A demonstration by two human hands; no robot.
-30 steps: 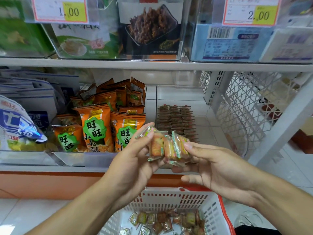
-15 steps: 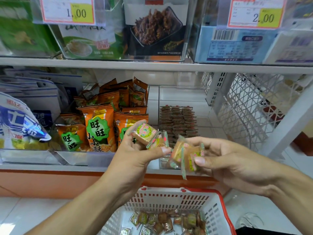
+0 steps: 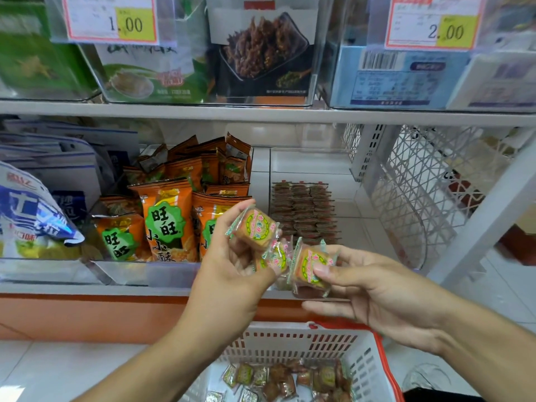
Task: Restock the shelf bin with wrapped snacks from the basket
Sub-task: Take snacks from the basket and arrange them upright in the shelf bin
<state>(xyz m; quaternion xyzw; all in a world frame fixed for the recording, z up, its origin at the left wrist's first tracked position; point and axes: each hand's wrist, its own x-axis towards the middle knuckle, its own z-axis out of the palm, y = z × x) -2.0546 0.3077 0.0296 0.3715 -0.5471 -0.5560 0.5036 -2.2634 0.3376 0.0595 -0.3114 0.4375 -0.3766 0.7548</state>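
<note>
The shelf bin, a clear compartment on the lower shelf, serves as my reference; it holds three neat rows of wrapped snacks toward its back. Left of the bin stand the orange snack bags, upright in their own compartment. Below and in front of the bin sits the white basket with a red rim, and loose wrapped pieces lie on its floor. My left hand, raised before the bin's front edge, grips two wrapped snacks: an upper snack pinched at my fingertips and a lower snack just beneath it. My right hand, just right of the left, pinches a third snack under the thumb; this piece sits just beside the lower snack, though contact cannot be confirmed.
</note>
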